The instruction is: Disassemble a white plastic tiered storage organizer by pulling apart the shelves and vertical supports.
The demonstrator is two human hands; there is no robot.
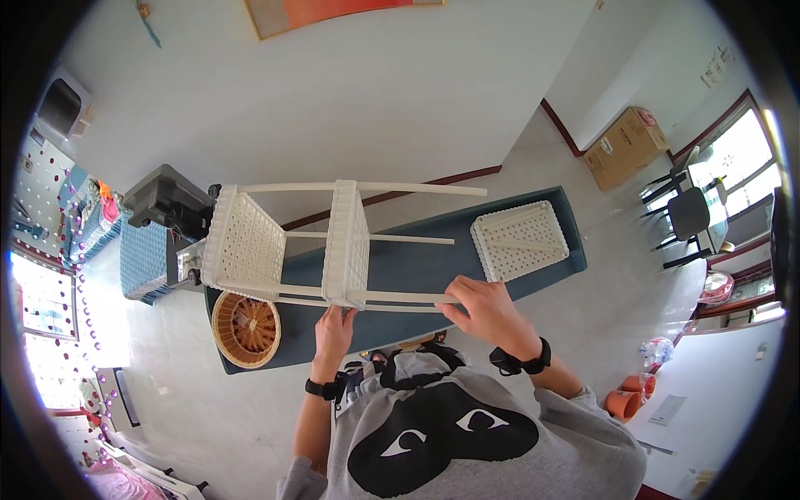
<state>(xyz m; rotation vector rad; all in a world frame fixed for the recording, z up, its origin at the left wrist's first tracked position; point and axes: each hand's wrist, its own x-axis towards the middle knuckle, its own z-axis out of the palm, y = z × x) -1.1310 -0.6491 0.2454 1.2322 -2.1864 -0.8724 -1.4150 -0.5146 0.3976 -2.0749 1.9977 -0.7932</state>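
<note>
A white plastic rack lies on its side, with one basket shelf point(250, 242) at its left end, a second basket shelf point(347, 242) midway and long white poles point(425, 190) running out to the right. Its left end has dark casters. My left hand point(332, 335) is closed on the near lower corner of the middle shelf. Farther right, my right hand point(487, 312) wraps round the near pole point(400, 297) close to its free end. A separate white basket point(521, 242) rests to the right, with loose white poles inside it.
The rack lies over a long dark blue-green table point(392, 333). A round wicker basket point(246, 329) is at its left front corner. A grey device point(171, 200) stands beyond the left end. A cardboard box point(625, 148) and black chairs point(688, 215) are at the right.
</note>
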